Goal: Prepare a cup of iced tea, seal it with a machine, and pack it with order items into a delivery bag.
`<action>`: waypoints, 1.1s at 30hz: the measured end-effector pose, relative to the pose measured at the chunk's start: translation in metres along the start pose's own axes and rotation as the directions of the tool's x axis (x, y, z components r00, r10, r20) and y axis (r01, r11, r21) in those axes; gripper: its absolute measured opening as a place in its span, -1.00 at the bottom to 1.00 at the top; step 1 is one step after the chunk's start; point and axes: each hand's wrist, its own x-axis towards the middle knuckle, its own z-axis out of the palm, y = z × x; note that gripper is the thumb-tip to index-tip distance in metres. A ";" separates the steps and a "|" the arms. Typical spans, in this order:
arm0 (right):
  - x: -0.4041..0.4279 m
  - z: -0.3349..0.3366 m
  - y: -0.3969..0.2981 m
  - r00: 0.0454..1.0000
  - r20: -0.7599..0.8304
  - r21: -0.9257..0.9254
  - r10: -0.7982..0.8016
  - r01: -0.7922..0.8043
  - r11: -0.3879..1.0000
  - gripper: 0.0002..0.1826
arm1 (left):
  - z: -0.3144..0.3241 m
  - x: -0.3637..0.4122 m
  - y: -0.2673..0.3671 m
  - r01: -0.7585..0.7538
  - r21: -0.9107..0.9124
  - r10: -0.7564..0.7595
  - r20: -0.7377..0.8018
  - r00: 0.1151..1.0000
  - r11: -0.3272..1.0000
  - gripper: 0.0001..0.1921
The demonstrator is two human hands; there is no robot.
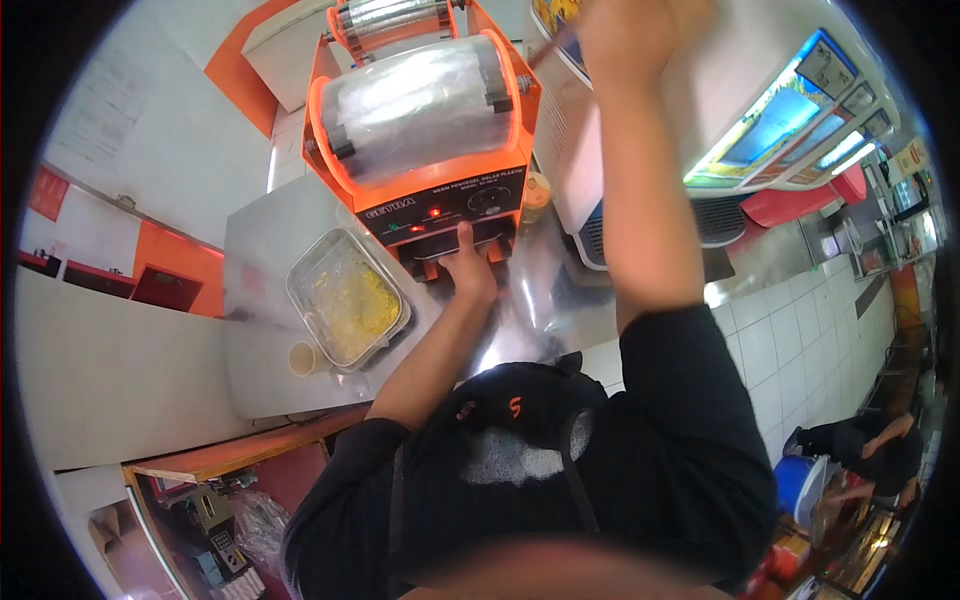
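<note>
An orange cup sealing machine (420, 202) with a black control panel and lit red indicators stands before me on a metal counter. A wide roll of clear plastic film (420, 101) is mounted on top. My left hand (471, 274) is at the dark sliding tray (439, 246) low on the machine's front, thumb up over its edge; its lower fingers are hidden. High at the right, my right hand (634, 34) is blurred and closed around the end of a dark lever (553, 49) that comes from the machine's side.
Left of the machine, a clear plastic container (346, 300) holds yellow contents beside a small cup (303, 359). A beverage dispenser (750, 127) stands close on the right. An orange-lidded jar (537, 191) sits between them. Another person (862, 454) is at the far lower right, near a blue bucket (799, 484).
</note>
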 end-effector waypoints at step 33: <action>-0.414 -0.074 -0.026 -0.306 0.939 -0.015 0.157 -0.492 -0.870 -0.59 | -0.019 -0.048 0.096 -0.606 0.724 0.072 0.659 0.749 -0.328 -0.05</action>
